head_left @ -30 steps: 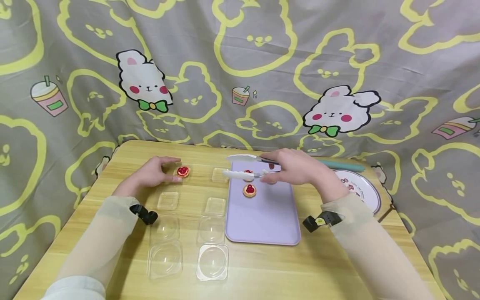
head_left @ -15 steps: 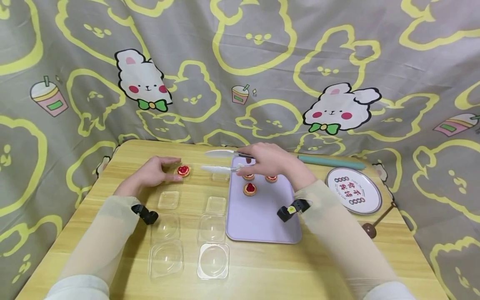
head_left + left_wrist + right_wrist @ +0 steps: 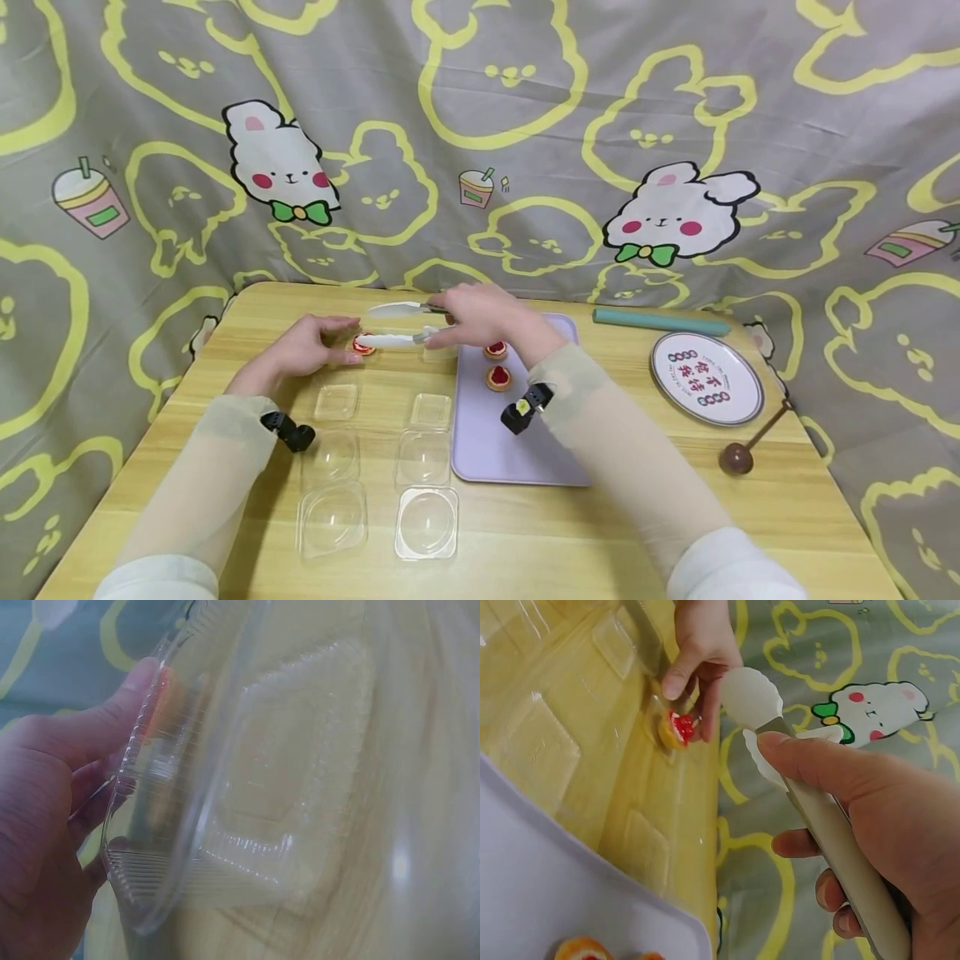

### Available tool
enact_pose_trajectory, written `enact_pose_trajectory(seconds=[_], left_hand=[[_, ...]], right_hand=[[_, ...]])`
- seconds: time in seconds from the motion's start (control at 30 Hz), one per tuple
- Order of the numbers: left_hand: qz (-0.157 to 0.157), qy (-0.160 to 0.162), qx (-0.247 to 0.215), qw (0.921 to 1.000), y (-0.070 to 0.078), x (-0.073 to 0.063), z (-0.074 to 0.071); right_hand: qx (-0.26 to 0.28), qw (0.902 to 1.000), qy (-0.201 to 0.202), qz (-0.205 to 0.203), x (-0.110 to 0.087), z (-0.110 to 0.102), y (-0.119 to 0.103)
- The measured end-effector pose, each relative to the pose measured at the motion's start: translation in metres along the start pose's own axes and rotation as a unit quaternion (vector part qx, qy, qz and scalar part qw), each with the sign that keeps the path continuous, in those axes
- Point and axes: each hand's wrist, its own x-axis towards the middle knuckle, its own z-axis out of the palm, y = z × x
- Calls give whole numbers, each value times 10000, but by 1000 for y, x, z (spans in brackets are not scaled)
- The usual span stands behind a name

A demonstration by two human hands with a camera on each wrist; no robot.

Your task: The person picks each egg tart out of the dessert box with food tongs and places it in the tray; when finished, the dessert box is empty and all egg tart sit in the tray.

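Note:
My left hand (image 3: pixel 311 346) holds a small clear plastic box (image 3: pixel 150 787) at the back left, thumb and fingers on opposite sides of it. In that box sits a tart with red topping (image 3: pixel 676 729). My right hand (image 3: pixel 483 315) grips a pair of tongs (image 3: pixel 821 825) with white, scalloped tips. The tong arms are spread, with nothing between them, and in the head view the lower tip overlaps the boxed tart. On the lilac tray (image 3: pixel 480 450), partly under my right forearm, two small tarts show, one being a red-topped tart (image 3: pixel 498 378).
Several clear plastic boxes and lids (image 3: pixel 426 522) stand in two columns left of the tray. At right lie a white plate with red lettering (image 3: pixel 705 379), a teal rod (image 3: pixel 660 322) and a brown ball-ended stick (image 3: pixel 737 458). A patterned curtain (image 3: pixel 525 167) hangs behind the table.
My right hand has carried the spread tongs left from over the tray to the boxed tart. The plate and brown stick are uncovered. My left hand has stayed put.

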Motion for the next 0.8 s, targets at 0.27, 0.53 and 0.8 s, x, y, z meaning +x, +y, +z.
enact_pose_trajectory(seconds=[0.27, 0.53, 0.8], left_hand=[[-22, -17, -92, 10000, -1, -1, -1], [-247, -2, -237, 9994, -1, 1, 1], [-145, 1, -192, 9997, -3, 2, 0]], right_hand=[[-448, 9986, -238, 133, 28, 8, -9], [-720, 9960, -457, 277, 46, 11, -20], [-1075, 9907, -763, 329, 59, 5, -32]])
